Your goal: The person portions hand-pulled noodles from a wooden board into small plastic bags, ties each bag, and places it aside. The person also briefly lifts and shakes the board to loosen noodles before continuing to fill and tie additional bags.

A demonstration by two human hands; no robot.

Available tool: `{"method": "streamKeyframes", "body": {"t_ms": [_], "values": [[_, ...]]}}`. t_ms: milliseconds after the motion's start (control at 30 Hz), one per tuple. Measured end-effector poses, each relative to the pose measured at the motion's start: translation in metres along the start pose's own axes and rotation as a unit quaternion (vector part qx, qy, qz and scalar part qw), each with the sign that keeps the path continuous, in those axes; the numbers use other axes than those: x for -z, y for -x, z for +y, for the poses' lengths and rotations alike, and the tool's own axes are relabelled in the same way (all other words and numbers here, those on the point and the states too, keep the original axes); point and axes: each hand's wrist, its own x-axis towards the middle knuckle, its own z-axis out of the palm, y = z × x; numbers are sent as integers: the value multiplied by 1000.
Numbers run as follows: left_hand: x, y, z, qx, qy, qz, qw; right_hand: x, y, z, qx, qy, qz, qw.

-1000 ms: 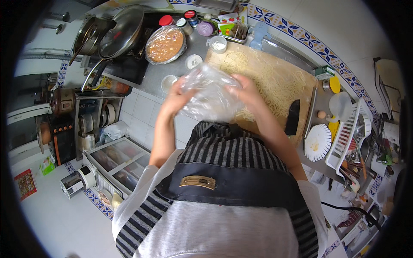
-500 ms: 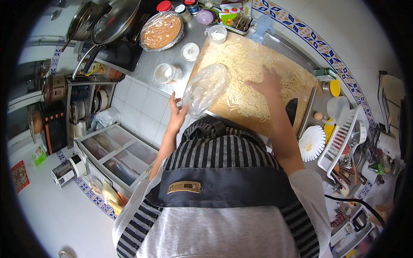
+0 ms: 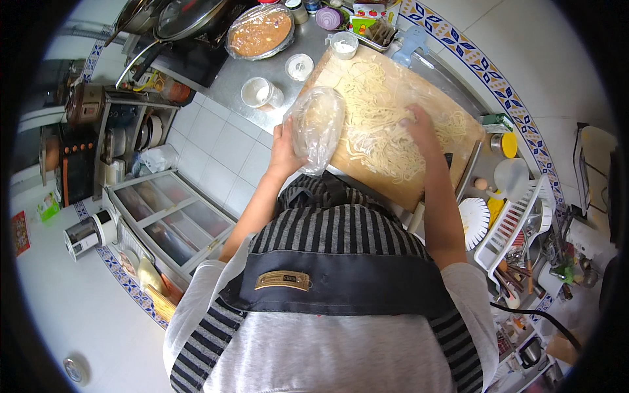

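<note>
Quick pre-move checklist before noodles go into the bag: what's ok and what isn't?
1. Left hand grips the clear plastic bag: ok.
2. Bag mouth open: cannot tell.
3. Right hand rests on the fresh noodles: ok.
4. Noodles lie on the wooden board, none over its edge: ok.
5. Bag sits beside the noodle pile, at the board's near left edge: ok.
6. Black-handled knife close by the right wrist: not ok.
</note>
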Motion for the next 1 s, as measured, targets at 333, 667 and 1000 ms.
{"method": "streamKeyframes", "body": {"t_ms": [333, 667, 1000], "values": [[-15, 10, 54, 124, -98, -21, 987, 51, 24, -154, -32, -339, -37, 939], [8, -7, 55, 105, -102, -78, 986, 65, 51, -311, 170, -321, -104, 926], [-25, -20, 4, -24, 45, 14, 999, -6, 49, -348, 161, -362, -38, 918]]}}
